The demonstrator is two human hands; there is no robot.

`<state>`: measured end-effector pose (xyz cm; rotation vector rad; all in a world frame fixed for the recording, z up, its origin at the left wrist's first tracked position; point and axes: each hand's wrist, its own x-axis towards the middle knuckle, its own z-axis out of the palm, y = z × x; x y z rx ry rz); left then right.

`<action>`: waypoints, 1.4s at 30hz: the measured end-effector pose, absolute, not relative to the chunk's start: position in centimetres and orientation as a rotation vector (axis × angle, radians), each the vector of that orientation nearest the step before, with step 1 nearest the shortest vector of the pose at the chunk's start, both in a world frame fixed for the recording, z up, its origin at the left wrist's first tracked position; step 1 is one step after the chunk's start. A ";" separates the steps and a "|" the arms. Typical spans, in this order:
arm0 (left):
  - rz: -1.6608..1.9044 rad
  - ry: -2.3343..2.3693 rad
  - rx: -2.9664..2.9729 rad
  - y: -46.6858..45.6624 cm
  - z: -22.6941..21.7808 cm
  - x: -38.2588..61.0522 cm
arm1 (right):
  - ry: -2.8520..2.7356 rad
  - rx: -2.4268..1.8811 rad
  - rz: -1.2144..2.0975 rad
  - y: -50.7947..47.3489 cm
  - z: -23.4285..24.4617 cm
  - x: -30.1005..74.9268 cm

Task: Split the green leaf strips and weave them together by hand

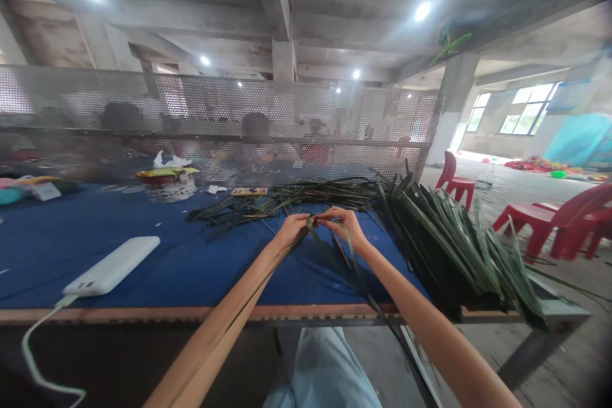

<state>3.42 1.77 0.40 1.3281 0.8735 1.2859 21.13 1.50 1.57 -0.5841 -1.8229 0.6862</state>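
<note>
One power bank lies far left on the table, its white cable dropping over the front edge, probably parked there to stay clear of the work. Behind it, a woven basket sits near the mesh screen. Loose leaves spread across the table's far side, seemingly laid flat for easy picking. Center: left grip and right grip are close together, fingertips clamped on one leaf strip just above the table. Pinching at two nearby points likely keeps the strip taut and controlled. Its long tail runs down along the left forearm; other ends hang past the table edge toward the lap, probably left loose so they stay free. Right end: a big stack of leaves overhangs the table, tips mostly one way, likely kept there for quick pulling. Red plastic chairs stand on the floor beyond.
</note>
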 end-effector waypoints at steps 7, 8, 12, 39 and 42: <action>1.288 0.836 1.341 2.0 0.3 3.1 | -1.862 -0.619 0.586 1.8 1.2 21.1; 1.273 0.832 1.356 2.0 0.3 3.1 | -1.874 -0.606 0.582 1.8 1.2 21.2; 1.238 0.830 1.367 2.0 0.3 3.0 | -1.903 -0.556 0.566 1.8 1.3 21.5; 1.360 0.983 1.517 0.7 1.0 4.3 | -1.803 -0.792 0.596 2.1 1.0 20.5; 1.357 0.939 1.492 1.3 0.4 4.0 | -1.871 -0.691 0.315 1.3 1.0 20.6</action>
